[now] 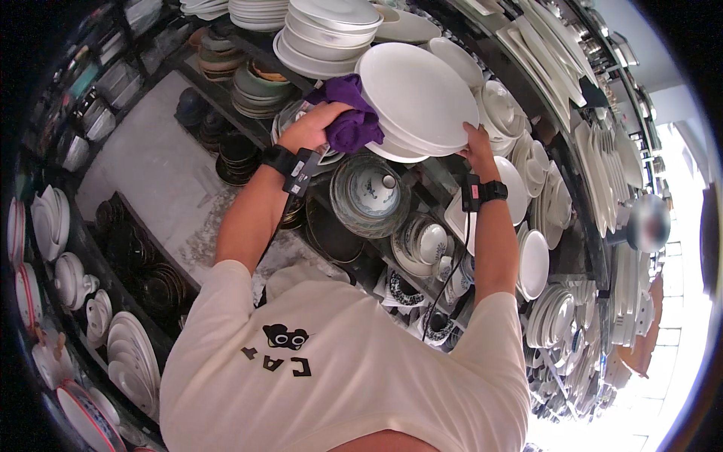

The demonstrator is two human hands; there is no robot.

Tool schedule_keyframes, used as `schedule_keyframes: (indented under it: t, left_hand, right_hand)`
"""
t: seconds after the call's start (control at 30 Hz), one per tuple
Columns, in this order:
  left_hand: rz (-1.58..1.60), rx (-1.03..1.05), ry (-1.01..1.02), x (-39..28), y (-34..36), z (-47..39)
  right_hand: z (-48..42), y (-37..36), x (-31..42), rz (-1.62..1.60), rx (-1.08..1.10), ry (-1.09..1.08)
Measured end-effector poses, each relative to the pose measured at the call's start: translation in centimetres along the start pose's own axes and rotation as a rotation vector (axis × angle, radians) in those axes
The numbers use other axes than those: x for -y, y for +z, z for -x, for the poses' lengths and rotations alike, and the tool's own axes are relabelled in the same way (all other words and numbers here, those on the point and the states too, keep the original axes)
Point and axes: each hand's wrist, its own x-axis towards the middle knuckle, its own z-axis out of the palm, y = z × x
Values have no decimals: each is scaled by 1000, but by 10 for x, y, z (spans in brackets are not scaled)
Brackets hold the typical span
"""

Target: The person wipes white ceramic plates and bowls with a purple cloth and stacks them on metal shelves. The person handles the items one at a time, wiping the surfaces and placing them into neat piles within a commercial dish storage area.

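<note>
In front of me is a stack of large white oval plates (421, 96), tilted a little. My left hand (316, 127) grips a bunched purple cloth (353, 116), which touches the left edge of the stack. On the opposite side, my right hand (477, 146) holds the rim of the plates, thumb on top and the other fingers largely hidden. A tall stack of white bowls and plates (330, 37) stands just beyond the cloth. Nearer my chest, a patterned bowl (370, 192) rests upside down on glass-like dishes.
Dark shelves crowded with dishes surround me. Green-grey plates (260, 87) and black bowls (234, 152) lie to the left. White lidded pots (500, 110) and upright platters (599, 169) fill the right. A cable (452, 277) hangs from my right wrist. Another person's blurred head (648, 223) shows at far right.
</note>
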Motion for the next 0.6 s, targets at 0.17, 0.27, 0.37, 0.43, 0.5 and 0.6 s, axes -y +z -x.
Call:
schedule_keyframes:
  t: [0.17, 0.27, 0.37, 0.43, 0.5, 0.6]
  left_hand:
    - [-822, 22, 278, -5, 0, -1]
    - [-760, 0, 321, 16, -19, -1]
    - [-350, -43, 146, 28, -14, 0]
    - [-413, -15, 272, 30, -13, 7]
    - [-433, -43, 355, 27, -13, 15]
    - [-95, -324, 35, -10, 27, 25]
  right_hand:
    - [-2, -3, -4, -39, -8, 1]
    - [-11, -5, -4, -56, 52, 2]
    - [-19, -10, -14, -65, 77, -12]
    - [-18, -10, -13, -58, 104, -7]
    - [-17, -7, -4, -48, 149, 5]
    - [-17, -20, -10, -69, 194, 26]
